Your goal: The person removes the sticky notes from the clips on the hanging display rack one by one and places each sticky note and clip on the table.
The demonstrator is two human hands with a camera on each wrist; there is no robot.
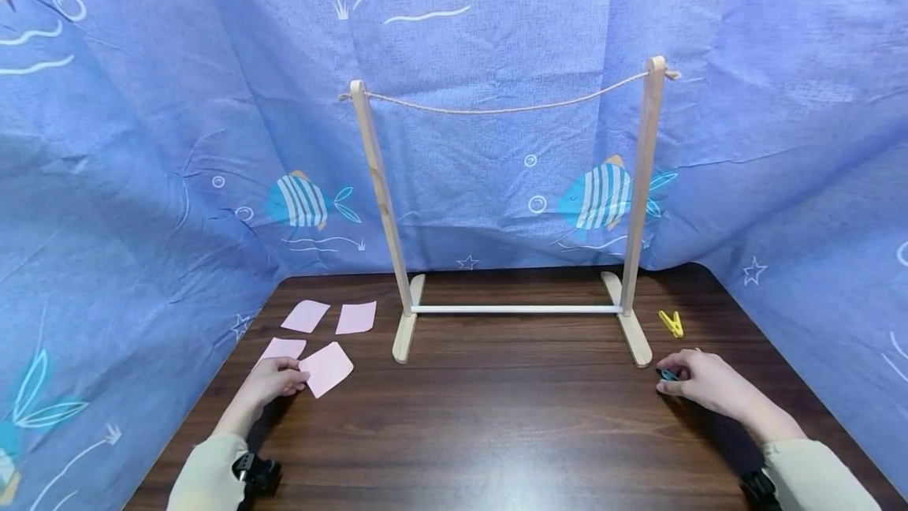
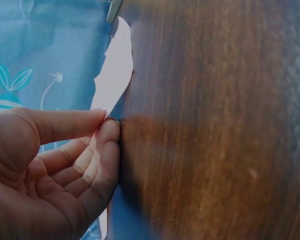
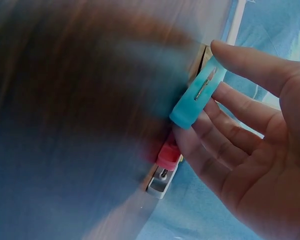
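Note:
My left hand (image 1: 273, 381) pinches the near-left corner of a thin pink square sheet (image 1: 328, 370) between thumb and forefinger. In the left wrist view this pink sheet (image 2: 114, 70) stands out from the fingertips, close over the table. Three more pink squares lie around it, one partly behind the hand. At the right, my right hand (image 1: 702, 381) holds a teal clothespin (image 3: 197, 95) between thumb and fingers, low over the table. Past it in the right wrist view lie a red clothespin (image 3: 168, 154) and a whitish one (image 3: 161, 184), both hidden by the hand in the head view.
A wooden stand (image 1: 403, 339) with two posts, a white lower bar (image 1: 516, 309) and a sagging string (image 1: 489, 111) is at the table's back. A yellow clothespin (image 1: 671, 324) lies beyond my right hand. Blue patterned cloth (image 1: 468, 180) surrounds the dark table (image 1: 496, 424).

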